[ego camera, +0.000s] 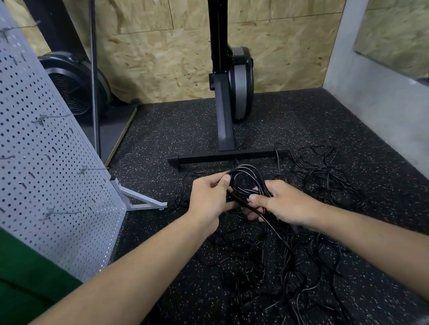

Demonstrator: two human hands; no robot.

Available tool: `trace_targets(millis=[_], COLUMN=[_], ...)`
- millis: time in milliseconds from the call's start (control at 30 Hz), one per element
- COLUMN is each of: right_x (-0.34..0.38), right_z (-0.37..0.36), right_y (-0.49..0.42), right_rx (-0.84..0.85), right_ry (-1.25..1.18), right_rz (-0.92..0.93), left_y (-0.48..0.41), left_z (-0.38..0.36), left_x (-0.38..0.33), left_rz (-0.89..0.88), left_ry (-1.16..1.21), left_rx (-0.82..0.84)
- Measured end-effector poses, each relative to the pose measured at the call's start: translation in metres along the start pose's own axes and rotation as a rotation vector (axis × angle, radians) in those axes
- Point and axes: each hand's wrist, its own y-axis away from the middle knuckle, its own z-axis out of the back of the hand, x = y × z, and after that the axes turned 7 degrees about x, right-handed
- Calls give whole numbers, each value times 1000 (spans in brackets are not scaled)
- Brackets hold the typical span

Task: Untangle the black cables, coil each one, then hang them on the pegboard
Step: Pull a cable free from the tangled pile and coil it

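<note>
left hand [209, 197], right hand [284, 202] gripping glossy looped cable [248, 175], speckled floor [177, 129]

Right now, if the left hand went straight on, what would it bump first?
The cable coil, which the left hand grips; beyond it, probably the loose cables on the floor, though depth is unclear.

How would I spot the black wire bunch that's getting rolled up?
Find the tall grey machine by the wooden wall, then its black foot bar. Just in front, the left hand and right hand grip one cable bundle. It alone is gathered into loops and lifted; the other cables sprawl loose on the speckled floor.
</note>
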Motion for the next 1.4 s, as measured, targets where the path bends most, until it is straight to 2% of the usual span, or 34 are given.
trace_targets(millis=[67,133,300,467,533,633,700,767,833,900,967,1033,1100,1233,1400], right_x=[6,9,11,18,19,21,23,22,19,13,8,4,6,7,9], right_z=[-4,-6,0,9,13,18,21,25,30,36,42,48,50,42,36], right_y=[2,3,4,3,2,1,2,2,2,2,2,1,3,-1,1], right_rx=[50,64,29,-76,-101,-126,-154,-205,-286,-371,-416,-412,-361,-196,71], right_ry=[-151,-185,-174,-337,-425,-551,-608,-599,-549,-469,-306,-51,164,299,40], right_rz=[-18,-41,-59,-22,12,64,103,120,107,73,23,-32,-73,-146,-213], left_y=[-1,-2,-3,-2,1,8,11,11,9,5,4,6,7,8,9], left_z=[-2,-3,-1,5,6,7,7,9,12,16,20,19,18,18,21], left_x=[0,-1,-2,2,9,18,20,20,19,17,14,9,4,-2,-15], left_rz=[15,40,48,150,198,210,173,100,45,-80,-224,-349,-477,-665,-709], left_ry=[30,46,19,33,-103,-407,-617,-742,-806,-936,-1039,-1043,-1013,-976,-976], left_rx=[-10,-8,76,169,292,562,698,758,738,636,532,461,406,276,164])
